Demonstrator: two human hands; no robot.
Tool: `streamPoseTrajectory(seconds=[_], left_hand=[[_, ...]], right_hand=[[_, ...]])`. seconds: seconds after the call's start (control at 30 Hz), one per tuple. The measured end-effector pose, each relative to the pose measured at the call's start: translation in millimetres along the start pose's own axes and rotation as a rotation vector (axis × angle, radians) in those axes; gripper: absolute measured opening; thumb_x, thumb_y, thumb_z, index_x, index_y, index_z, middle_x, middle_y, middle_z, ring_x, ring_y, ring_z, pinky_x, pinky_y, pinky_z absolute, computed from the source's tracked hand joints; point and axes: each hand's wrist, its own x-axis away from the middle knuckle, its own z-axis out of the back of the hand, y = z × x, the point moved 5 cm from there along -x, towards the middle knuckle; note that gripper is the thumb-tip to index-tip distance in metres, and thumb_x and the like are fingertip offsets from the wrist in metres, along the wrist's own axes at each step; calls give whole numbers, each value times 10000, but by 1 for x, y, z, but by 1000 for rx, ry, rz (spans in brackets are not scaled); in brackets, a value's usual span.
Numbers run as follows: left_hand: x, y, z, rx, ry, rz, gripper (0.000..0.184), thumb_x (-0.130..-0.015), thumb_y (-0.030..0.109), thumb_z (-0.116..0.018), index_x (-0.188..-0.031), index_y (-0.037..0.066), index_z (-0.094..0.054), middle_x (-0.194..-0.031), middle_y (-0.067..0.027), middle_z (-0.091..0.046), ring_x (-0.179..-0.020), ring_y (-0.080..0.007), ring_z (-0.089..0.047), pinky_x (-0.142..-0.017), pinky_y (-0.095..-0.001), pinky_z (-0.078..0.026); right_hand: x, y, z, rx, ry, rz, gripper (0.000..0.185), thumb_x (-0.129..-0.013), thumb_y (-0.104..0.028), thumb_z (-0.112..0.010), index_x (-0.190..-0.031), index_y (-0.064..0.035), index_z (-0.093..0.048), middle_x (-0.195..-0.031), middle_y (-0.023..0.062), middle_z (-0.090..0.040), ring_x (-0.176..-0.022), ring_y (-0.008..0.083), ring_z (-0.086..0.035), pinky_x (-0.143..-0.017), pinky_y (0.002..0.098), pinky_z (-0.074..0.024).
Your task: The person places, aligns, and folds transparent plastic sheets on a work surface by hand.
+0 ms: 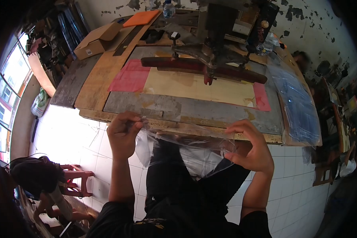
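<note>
In front of the table edge, a clear plastic sheet (194, 144) stretches between my two hands, creased and see-through. My left hand (125, 133) pinches its left end between thumb and fingers. At the other end, the fingers and thumb of my right hand (252, 144) curl around the plastic. Behind the hands lies a press bed (131, 104) with a cream sheet (178, 88) and pink pieces (130, 77) at both ends. A heavy press head with a long bar (242, 74) stands above it.
A stack of clear plastic sheets (299, 107) lies on the table's right side. At the back left are a cardboard box (97, 41) and an orange sheet (142, 18). Another person (53, 190) sits low at left, beside a red stool (78, 180).
</note>
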Motion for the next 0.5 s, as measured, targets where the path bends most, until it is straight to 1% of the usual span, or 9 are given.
streamPoseTrajectory(seconds=[0.03,0.07,0.13,0.23,0.3,0.33,0.4,0.43,0.5], left_hand=[[0,-1,3,0,-3,-1,175,-928,-44,-781,-1038,-12,-649,-1021,-102,-705,-912,-147,-684,-829,-268,-548],[2,-2,5,-16,-9,6,186,-919,-55,-783,-1036,-7,-647,-1019,-100,-706,-903,-140,-669,-830,-262,-536],[3,-5,6,-32,-14,12,198,-911,-66,-786,-1034,-1,-645,-1018,-99,-707,-895,-134,-654,-831,-256,-524],[6,-9,7,26,-12,1,205,-911,-79,-779,-1038,-3,-638,-994,-90,-704,-904,-136,-670,-821,-265,-535],[9,-13,6,69,-30,69,232,-915,-91,-767,-1074,3,-628,-996,-91,-703,-944,-145,-692,-839,-283,-551],[10,-13,6,70,-29,69,232,-915,-91,-767,-1074,3,-628,-996,-91,-703,-944,-145,-692,-839,-283,-551],[9,-13,2,129,-37,71,275,-929,-85,-755,-1147,19,-623,-1010,-98,-707,-975,-147,-713,-862,-290,-566],[7,-9,2,131,-38,70,275,-929,-85,-755,-1147,19,-623,-1010,-98,-707,-975,-147,-713,-862,-290,-566],[2,0,-3,-124,-130,275,436,-888,12,-832,-1269,39,-621,-1144,-132,-715,-1085,-224,-716,-963,-365,-564]], right_hand=[[0,-1,1,-4,30,-6,525,-743,-166,-904,-1219,-60,-708,-1227,78,-648,-1107,242,-659,-956,356,-509],[0,-3,3,-4,33,-6,525,-743,-166,-904,-1219,-60,-708,-1227,78,-648,-1107,242,-659,-956,356,-509],[-3,-5,8,13,62,-34,500,-724,-140,-894,-1184,-56,-717,-1186,68,-642,-1007,215,-627,-896,341,-499],[-4,-3,8,-29,76,-52,485,-704,-104,-884,-1157,-46,-721,-1156,59,-638,-956,193,-593,-862,326,-489],[-1,7,9,-64,112,-46,491,-699,-87,-878,-1161,-41,-719,-1153,62,-637,-954,191,-588,-863,323,-488],[0,10,10,-100,149,-40,498,-694,-69,-873,-1165,-36,-716,-1151,65,-636,-953,189,-583,-864,320,-488],[0,10,10,-128,161,-26,497,-701,-55,-864,-1174,-34,-713,-1154,71,-638,-966,189,-590,-867,320,-488],[0,10,10,-157,176,-12,498,-707,-42,-855,-1183,-32,-710,-1157,77,-639,-980,189,-597,-869,321,-489],[-1,6,5,-210,229,-6,497,-717,-44,-856,-1191,-34,-706,-1173,85,-636,-1008,192,-605,-867,322,-494]])
